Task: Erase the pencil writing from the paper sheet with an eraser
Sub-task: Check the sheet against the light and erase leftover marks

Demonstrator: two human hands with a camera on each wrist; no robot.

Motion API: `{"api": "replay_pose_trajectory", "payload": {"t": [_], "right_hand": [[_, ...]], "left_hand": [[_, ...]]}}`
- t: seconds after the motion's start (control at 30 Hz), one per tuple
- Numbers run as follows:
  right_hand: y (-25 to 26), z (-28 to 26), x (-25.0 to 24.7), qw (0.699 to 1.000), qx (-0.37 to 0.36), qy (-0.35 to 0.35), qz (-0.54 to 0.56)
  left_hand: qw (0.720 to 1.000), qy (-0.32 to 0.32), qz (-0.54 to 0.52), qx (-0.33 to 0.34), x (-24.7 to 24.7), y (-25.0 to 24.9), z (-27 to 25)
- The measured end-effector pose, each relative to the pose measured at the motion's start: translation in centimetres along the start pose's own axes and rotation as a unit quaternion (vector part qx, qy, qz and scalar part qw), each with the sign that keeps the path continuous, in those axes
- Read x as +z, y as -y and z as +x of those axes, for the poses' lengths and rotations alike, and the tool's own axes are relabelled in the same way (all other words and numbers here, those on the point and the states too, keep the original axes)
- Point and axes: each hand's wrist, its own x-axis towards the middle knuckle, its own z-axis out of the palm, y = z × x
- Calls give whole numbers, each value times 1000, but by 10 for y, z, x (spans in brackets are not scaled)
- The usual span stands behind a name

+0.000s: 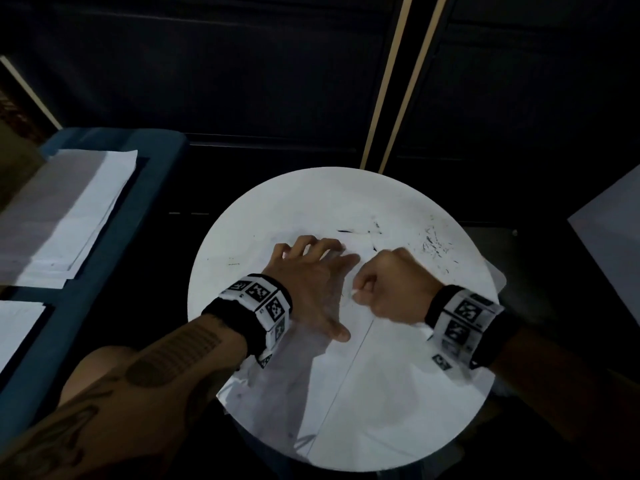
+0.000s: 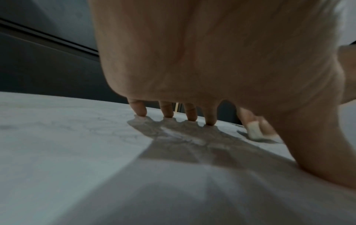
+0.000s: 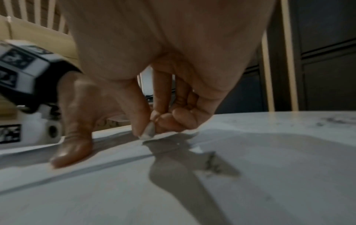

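Two hands work on a paper sheet [image 1: 363,393] that lies on a round white table [image 1: 242,216]; I see the sheet's near corners overhang the table rim. My left hand [image 1: 308,282] lies spread, fingers [image 2: 141,111] straight and apart with tips pressing the sheet, thumb extended toward me. My right hand [image 1: 391,289] is curled, thumb and forefinger pinching a small white eraser [image 3: 148,131] whose tip touches the sheet just beside the left thumb (contact shows best in the right wrist view). Dark eraser crumbs [image 1: 436,245] are scattered near the table's far right edge. Bare tabletop remains beyond the fingertips and to the left. Faint pencil marks [image 3: 212,163] lie near the eraser; I cannot read them. Loose paper stacks [image 1: 69,209] rest on a blue surface [image 1: 162,143] well apart at left. Both wristbands [image 1: 259,299] carry black-and-white square marker codes.
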Motion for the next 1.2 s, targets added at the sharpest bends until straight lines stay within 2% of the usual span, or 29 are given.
{"api": "replay_pose_trajectory", "payload": {"t": [0.07,0.17,0.2,0.33,0.37,0.47,0.53,0.67,0.77,0.83,0.97,1.07,1.1,1.2], "right_hand": [[-4,5,2,999,14,13,-26],[-19,18,-9,995,82,-42,-35],[-19,18,-8,995,80,-52,-41],[0,6,7,999,15,20,-48],[-2,7,5,998,26,18,-49],[-18,24,-12,992,102,-61,-41],[-17,26,-12,993,92,-70,-36],[-4,13,3,998,38,10,-45],[-16,26,-12,992,92,-60,-55],[-17,27,-14,991,77,-86,-61],[-2,12,1,996,18,-9,-81],[-12,26,-11,993,66,-60,-78],[-15,28,-13,992,62,-76,-79],[-3,20,-7,996,34,-37,-74]], "left_hand": [[1000,14,1,-2,-3,-1,1],[1000,17,-7,-5,-4,-1,0],[1000,14,-6,-5,-3,0,0],[1000,0,9,1,-2,0,3],[1000,3,8,2,-2,0,3],[1000,7,-3,-1,-1,1,2],[1000,-1,-6,-2,0,1,1],[1000,-10,3,-1,-3,-2,0],[1000,-10,-2,-5,-1,-1,0],[1000,-8,0,-6,0,-1,0],[1000,-16,3,-6,0,-1,1],[1000,-10,-2,-5,0,0,1],[1000,-7,-1,-5,0,-1,1],[1000,3,4,-6,-3,-2,1]]}}
